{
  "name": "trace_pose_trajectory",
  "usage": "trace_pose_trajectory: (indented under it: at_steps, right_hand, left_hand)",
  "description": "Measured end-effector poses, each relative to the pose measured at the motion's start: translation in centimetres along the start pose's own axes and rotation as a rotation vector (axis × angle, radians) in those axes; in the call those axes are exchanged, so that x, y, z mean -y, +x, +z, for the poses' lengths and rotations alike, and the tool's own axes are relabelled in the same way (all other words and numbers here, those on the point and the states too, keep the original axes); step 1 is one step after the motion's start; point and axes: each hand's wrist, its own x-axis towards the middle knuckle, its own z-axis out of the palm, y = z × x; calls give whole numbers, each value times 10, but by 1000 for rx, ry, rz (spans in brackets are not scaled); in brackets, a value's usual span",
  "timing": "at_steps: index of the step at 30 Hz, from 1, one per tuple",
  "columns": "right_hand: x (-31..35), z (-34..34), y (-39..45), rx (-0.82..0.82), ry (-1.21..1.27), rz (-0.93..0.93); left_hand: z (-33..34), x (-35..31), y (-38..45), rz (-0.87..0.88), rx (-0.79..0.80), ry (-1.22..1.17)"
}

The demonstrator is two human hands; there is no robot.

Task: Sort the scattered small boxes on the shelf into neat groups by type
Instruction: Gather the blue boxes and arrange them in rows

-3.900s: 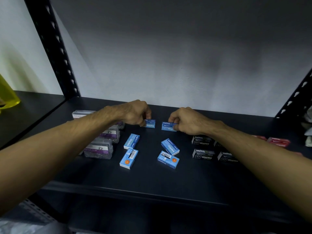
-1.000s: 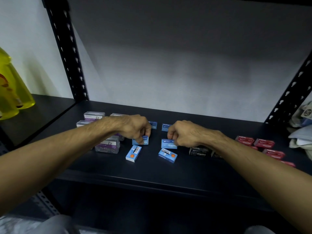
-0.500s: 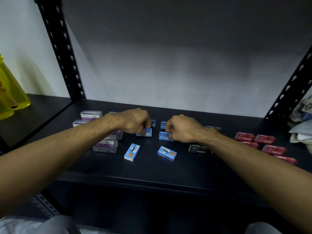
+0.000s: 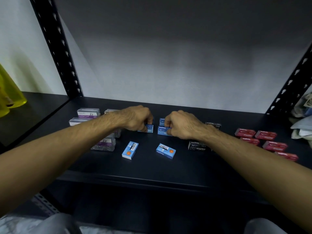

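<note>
Blue staple boxes [image 4: 130,150]: two loose near shelf [image 4: 152,173] front edge | left hand [image 4: 135,118], right hand [image 4: 182,125]: fingers each pinching a blue box mid-shelf | step: aligning blue rows | next: collect loose pair.

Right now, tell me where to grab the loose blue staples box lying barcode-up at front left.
Pinch the blue staples box across its two long side faces, from above. It lies flat on the shelf, barcode up, long axis running roughly front to back, with bare shelf on both sides for fingers.
</note>
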Motion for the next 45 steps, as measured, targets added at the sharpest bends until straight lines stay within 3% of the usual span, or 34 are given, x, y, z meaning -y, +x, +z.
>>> trace_pose_trajectory:
  at_steps: [5, 13, 23, 28, 45]
  right_hand:
    - [-1, -3, -5, -24, -9, 3]
    - [8, -12, -21, -129, 13, -34]
    - [38, -8, -51, 34, 2, -75]
    - [43, 3, -58, 105, -32, -64]
    - [37, 5, -63, 178, 111, -61]
  left_hand:
    - [-2, 4, -5, -4, -10, -9]
    - [-11, -7, -36, -2, -179, -10]
    - [3, -36, -82, -118, -2, 84]
    - [22, -47, -92, -174, -16, 186]
    - [21, -34, -86, -26, 24, -143]
